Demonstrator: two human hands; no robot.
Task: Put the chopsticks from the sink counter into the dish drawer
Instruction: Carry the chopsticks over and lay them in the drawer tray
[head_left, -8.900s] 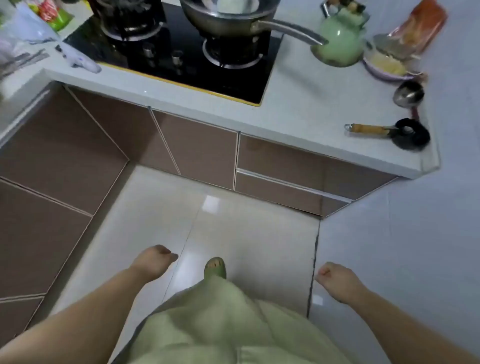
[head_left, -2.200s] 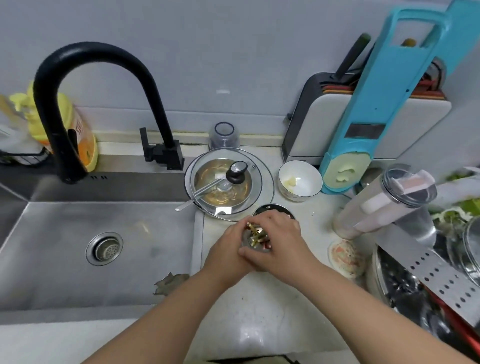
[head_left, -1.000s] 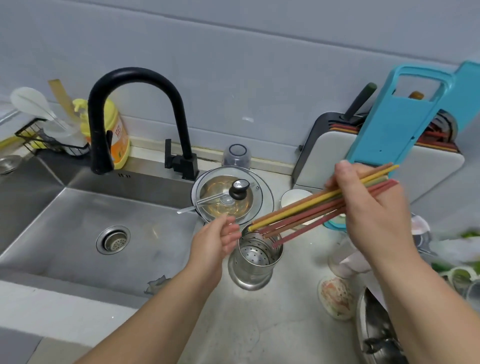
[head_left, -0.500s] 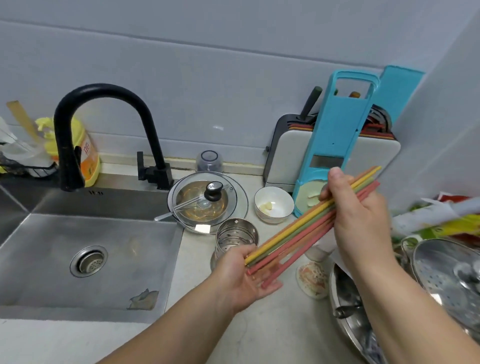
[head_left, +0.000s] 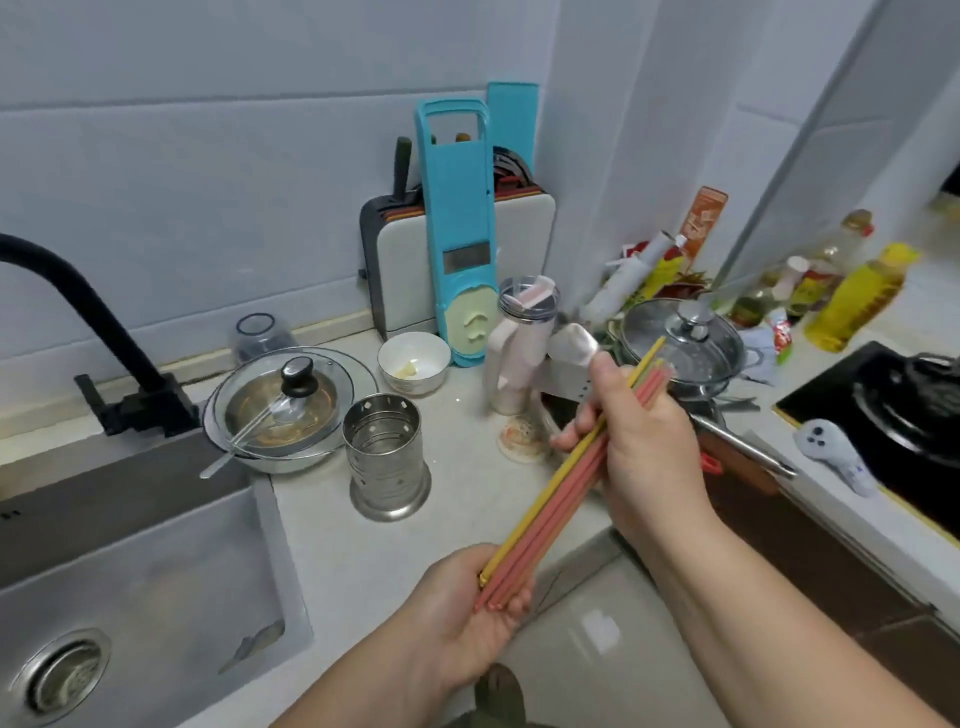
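Head view: The right hand (head_left: 641, 447) grips the chopsticks (head_left: 566, 480) near their upper ends, fingers closed around the bundle. The left hand (head_left: 467, 618) lies palm-up and spread, lower tips resting on it. The bundle slants above the worktop (head_left: 457, 499) edge, right of the metal holder (head_left: 384, 452).

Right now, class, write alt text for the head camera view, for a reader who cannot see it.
Two bare hands hold a bundle of pink and yellow chopsticks above a kitchen counter: the right hand grips the upper part, the left hand cups the lower tips. An empty perforated metal holder stands behind them, beside the sink.
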